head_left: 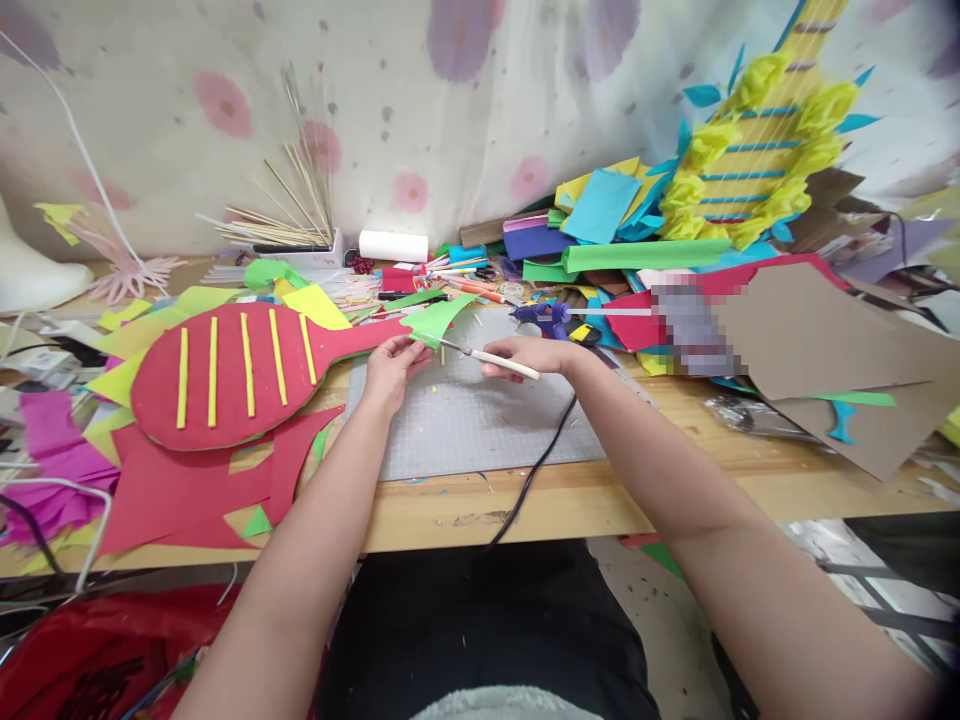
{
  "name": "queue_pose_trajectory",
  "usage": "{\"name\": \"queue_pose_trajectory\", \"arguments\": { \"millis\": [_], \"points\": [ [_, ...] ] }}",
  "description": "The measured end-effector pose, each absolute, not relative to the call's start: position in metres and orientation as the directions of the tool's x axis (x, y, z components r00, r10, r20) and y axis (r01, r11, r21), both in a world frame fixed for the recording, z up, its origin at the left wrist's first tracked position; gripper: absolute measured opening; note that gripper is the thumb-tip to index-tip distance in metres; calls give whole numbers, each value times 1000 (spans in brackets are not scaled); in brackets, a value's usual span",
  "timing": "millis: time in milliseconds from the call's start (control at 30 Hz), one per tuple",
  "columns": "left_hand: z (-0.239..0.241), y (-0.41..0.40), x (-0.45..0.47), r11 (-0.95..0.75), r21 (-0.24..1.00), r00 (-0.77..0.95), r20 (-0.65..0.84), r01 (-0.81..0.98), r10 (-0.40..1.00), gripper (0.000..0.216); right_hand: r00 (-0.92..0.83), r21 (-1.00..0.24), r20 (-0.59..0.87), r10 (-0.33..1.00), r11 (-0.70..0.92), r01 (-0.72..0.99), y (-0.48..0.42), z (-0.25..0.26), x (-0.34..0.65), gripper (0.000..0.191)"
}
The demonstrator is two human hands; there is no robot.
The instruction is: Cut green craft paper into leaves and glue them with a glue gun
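Between the thumb and fingers of my left hand [391,372] is the edge of a green paper piece [441,318], at the narrow end of a red paddle-shaped cutout [225,372]. Yellow strips lie across the cutout's rounded body, and green shows along its lower edge. My right hand [525,355] is closed around what look like scissors [506,363] with a white handle. Their metal tip meets the green paper close to my left fingertips. Part of my right fingers is hidden behind the handle. Below both hands lies a grey cutting mat [480,430].
A blue glue gun [551,318] lies beyond my right hand, its black cord [536,475] crossing the mat. Red paper scraps [172,490] spread at left. Brown cardboard [832,340] lies at right. A yellow stringed instrument shape [757,150] stands at the back right.
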State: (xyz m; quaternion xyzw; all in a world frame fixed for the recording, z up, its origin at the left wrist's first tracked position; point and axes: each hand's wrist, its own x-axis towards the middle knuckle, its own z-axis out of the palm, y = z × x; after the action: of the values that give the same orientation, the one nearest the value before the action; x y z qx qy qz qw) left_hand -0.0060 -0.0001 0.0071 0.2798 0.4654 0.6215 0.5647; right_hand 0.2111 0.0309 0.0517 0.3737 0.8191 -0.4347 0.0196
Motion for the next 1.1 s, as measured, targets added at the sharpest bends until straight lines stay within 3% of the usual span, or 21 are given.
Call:
{"name": "queue_pose_trajectory", "arguments": {
  "millis": [633, 1100],
  "points": [
    [9, -2, -1, 158, 847, -241, -316, -508, 918, 31, -733, -721, -381, 564, 316, 617, 32, 51, 204, 51],
    [9, -1, 0, 144, 846, -253, -310, -513, 916, 33, -735, -748, -361, 575, 292, 596, 33, 49, 204, 48]
  ]
}}
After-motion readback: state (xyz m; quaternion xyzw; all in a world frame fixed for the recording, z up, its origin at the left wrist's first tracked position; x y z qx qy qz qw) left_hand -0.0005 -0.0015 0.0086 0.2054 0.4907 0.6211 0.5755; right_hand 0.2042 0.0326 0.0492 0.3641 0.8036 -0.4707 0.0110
